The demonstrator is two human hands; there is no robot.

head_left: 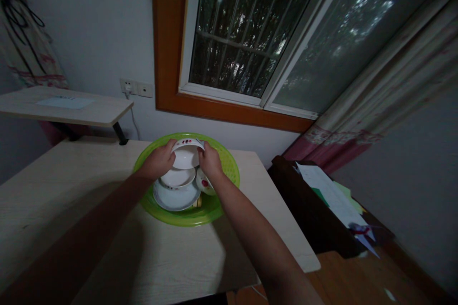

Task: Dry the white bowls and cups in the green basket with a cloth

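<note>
Between my two hands is a white bowl (186, 156) with a red floral pattern, tilted so that its inside faces me. My left hand (160, 158) grips its left rim and my right hand (210, 159) its right rim. Below it, in a green plastic basin (186, 220), another white bowl (178, 177) sits on a white plate (175, 199). To the right of these rests a white bowl or cup with a red flower (205, 183), partly covered by my right wrist. A small yellowish item (197, 202) shows beside the plate; its kind is unclear.
The basin stands on a light wooden table (89, 190). A raised shelf (64, 105) with a paper sheet is at the left. Behind are a wall socket (136, 88) and a barred window (246, 33). Right of the table, papers (332, 195) lie on dark furniture.
</note>
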